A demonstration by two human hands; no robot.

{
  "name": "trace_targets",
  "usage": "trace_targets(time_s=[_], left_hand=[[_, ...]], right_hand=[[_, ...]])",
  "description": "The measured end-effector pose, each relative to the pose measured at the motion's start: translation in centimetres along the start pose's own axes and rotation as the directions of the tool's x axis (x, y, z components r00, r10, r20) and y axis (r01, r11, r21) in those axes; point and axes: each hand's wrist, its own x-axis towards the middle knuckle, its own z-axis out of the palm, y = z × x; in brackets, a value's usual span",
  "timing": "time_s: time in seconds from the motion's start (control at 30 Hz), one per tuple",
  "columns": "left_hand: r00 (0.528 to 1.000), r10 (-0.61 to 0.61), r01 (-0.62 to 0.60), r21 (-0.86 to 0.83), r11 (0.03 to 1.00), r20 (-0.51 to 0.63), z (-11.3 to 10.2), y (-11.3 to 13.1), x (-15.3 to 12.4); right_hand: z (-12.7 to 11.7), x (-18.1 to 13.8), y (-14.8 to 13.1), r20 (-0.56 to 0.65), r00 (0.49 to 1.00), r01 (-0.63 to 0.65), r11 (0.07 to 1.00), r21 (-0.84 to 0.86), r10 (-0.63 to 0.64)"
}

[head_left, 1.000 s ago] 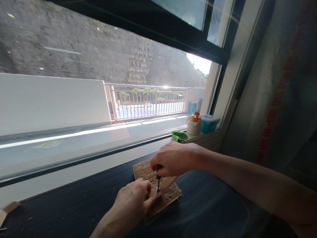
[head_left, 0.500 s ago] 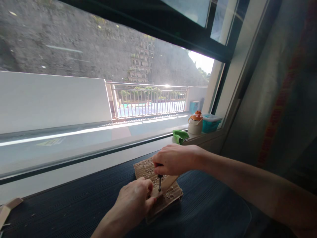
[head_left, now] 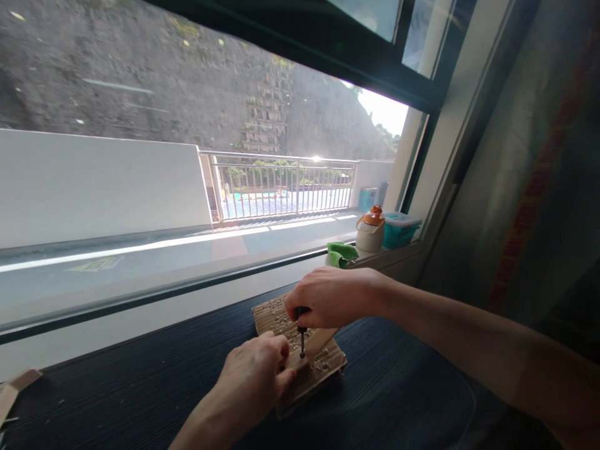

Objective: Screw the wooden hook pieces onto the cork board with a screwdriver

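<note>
A cardboard pad (head_left: pixel 272 314) littered with wood chips lies on the dark table (head_left: pixel 140 387) by the window. On it rests a pale wood strip (head_left: pixel 317 341). My right hand (head_left: pixel 328 297) is closed round the dark handle of a small carving tool (head_left: pixel 302 340), whose tip stands on the strip. My left hand (head_left: pixel 250 378) is closed on the near end of the strip and presses it onto the pad.
On the windowsill at the right stand a small cream jar with an orange lid (head_left: pixel 370 231), a teal box (head_left: pixel 398 229) and a green cloth (head_left: pixel 340 254). A scrap of cardboard (head_left: pixel 14 387) lies at the table's left edge. A curtain (head_left: pixel 539 156) hangs at right.
The hands hold almost the same pose. The tool's tip has shifted slightly on the wood strip, and my view has tilted a little.
</note>
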Motion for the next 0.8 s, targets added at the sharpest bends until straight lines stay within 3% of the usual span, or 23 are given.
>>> trace_targets(time_s=[0.27, 0.57, 0.8], left_hand=[[1.0, 0.0, 0.0, -0.002, 1.0, -0.002, 0.0, 0.1, 0.1], [1.0, -0.014, 0.014, -0.008, 1.0, 0.016, -0.1, 0.2, 0.0], [1.0, 0.011, -0.011, -0.017, 1.0, -0.018, 0.3, -0.2, 0.1]], right_hand=[[0.5, 0.3, -0.4, -0.04, 0.997, -0.073, 0.997, -0.007, 0.073], [-0.8, -0.2, -0.2, 0.065, 0.997, -0.032, 0.999, -0.025, 0.034], [0.8, 1.3, 1.1, 0.025, 0.997, -0.073, 0.997, 0.004, 0.072]])
